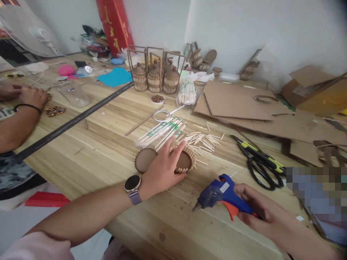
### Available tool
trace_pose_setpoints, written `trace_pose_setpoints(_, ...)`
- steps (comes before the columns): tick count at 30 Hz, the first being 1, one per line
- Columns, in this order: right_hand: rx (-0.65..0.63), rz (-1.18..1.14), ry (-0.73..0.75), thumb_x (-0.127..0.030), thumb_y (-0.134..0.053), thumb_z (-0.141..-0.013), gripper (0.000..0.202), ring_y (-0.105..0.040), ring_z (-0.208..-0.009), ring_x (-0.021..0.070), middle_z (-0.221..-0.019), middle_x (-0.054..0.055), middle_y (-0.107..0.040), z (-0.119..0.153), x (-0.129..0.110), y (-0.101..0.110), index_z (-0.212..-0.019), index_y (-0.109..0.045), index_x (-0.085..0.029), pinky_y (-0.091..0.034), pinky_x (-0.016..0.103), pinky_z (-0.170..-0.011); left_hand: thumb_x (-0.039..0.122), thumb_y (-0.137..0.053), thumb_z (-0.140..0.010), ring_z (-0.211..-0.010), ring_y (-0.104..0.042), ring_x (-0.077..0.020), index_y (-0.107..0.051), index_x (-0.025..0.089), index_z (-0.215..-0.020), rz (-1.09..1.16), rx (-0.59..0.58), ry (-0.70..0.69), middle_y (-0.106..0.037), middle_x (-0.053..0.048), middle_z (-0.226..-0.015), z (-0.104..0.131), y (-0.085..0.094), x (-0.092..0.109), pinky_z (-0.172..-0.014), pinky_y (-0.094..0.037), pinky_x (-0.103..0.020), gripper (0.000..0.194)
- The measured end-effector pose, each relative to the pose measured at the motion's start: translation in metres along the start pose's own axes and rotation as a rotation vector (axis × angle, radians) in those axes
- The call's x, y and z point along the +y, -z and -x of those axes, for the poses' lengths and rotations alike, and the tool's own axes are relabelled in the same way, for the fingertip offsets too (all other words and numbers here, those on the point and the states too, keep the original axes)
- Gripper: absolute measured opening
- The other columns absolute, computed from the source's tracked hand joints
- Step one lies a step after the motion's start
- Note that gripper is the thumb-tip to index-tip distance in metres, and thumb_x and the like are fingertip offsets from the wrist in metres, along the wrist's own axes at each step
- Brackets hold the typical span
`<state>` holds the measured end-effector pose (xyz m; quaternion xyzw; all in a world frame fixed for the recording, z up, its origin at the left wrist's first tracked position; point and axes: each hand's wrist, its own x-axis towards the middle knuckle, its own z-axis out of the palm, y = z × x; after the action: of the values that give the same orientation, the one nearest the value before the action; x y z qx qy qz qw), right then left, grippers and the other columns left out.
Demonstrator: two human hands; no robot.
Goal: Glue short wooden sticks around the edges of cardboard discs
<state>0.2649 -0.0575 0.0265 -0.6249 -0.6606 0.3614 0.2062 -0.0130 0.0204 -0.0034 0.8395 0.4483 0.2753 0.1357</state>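
Observation:
My left hand (162, 168), wearing a watch, reaches over a round cardboard piece (184, 160) edged with short wooden sticks; its fingers are spread, and part of the piece is hidden beneath them. Just left of that hand lies a second round cardboard piece (145, 160) with a dark ridged rim. My right hand (257, 207) is closed around the handle of a blue glue gun (223, 193) with an orange trigger, its nozzle pointing down to the left above the table. Beyond my left hand are loose cut sticks (203, 142) and paper-wrapped chopsticks (162, 131).
Scissors (260, 169) and a yellow-black cutter (261, 155) lie at right, near cardboard sheets (238, 101). Several small lidded baskets (155, 79) stand at the back. A dark strip (81, 119) crosses the table; another person's hands (32, 97) are at left, near a jar (73, 94).

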Motion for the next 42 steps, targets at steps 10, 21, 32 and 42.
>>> trace_pose_setpoints(10, 0.170, -0.538, -0.335, -0.052, -0.078, -0.057, 0.036, -0.062, -0.070, 0.0226, -0.073, 0.005, -0.070, 0.006, -0.011, -0.020, -0.075, -0.074, -0.020, -0.050, 0.031, -0.063, 0.023, -0.077, -0.072, -0.141, -0.026, -0.0378, -0.013, 0.025, -0.147, 0.004, -0.006, 0.001, -0.019, -0.020, -0.151, -0.001, -0.001, 0.000, -0.105, -0.042, -0.055, 0.099)
trace_pose_setpoints(21, 0.076, -0.037, 0.017, -0.056, -0.055, -0.084, 0.037, -0.068, -0.075, 0.0249, -0.080, 0.005, -0.074, -0.005, 0.005, -0.034, -0.084, -0.074, -0.024, -0.057, 0.035, -0.072, 0.024, -0.078, -0.072, -0.140, -0.028, -0.0386, -0.012, 0.026, -0.147, 0.002, -0.008, 0.000, -0.022, -0.020, -0.150, 0.000, 0.001, -0.001, -0.105, -0.041, -0.057, 0.100)
trace_pose_setpoints(32, 0.149, 0.135, 0.111, -0.049, -0.053, -0.084, 0.040, -0.070, -0.099, 0.0287, -0.108, 0.010, -0.076, -0.007, 0.005, -0.050, -0.104, -0.073, -0.021, -0.057, 0.041, -0.086, 0.024, -0.078, -0.072, -0.141, -0.027, -0.0377, -0.012, 0.027, -0.147, -0.007, -0.014, 0.001, -0.022, -0.019, -0.151, -0.001, 0.002, 0.000, -0.106, -0.041, -0.056, 0.100)
trace_pose_setpoints(42, 0.167, 0.225, 0.137, -0.050, -0.051, -0.085, 0.044, -0.071, -0.098, 0.0304, -0.107, 0.013, -0.075, -0.006, 0.010, -0.053, -0.106, -0.073, -0.017, -0.058, 0.044, -0.083, 0.024, -0.078, -0.073, -0.140, -0.028, -0.0381, -0.013, 0.026, -0.147, -0.003, -0.020, 0.002, -0.021, -0.020, -0.151, 0.000, 0.002, 0.000, -0.106, -0.042, -0.056, 0.099)
